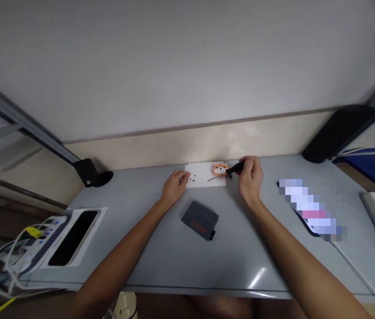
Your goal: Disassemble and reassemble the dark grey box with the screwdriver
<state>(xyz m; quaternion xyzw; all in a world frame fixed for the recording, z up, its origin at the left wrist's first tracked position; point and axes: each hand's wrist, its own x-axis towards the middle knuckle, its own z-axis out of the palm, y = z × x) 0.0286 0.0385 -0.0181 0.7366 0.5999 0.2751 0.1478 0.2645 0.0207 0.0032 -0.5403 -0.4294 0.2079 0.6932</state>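
A white sheet of paper lies on the grey table near the wall. On it sit several tiny dark bits, a thin metal pin and a small orange animal-face piece. My left hand rests at the paper's left edge, fingers curled and pinched near the dark bits. My right hand is closed around a black screwdriver handle, its tip pointing at the orange piece.
A dark grey box with an orange label lies in front of the paper. A power strip with cables and a black-and-white tray sit at the left. A blurred device lies at the right, lamp bases behind.
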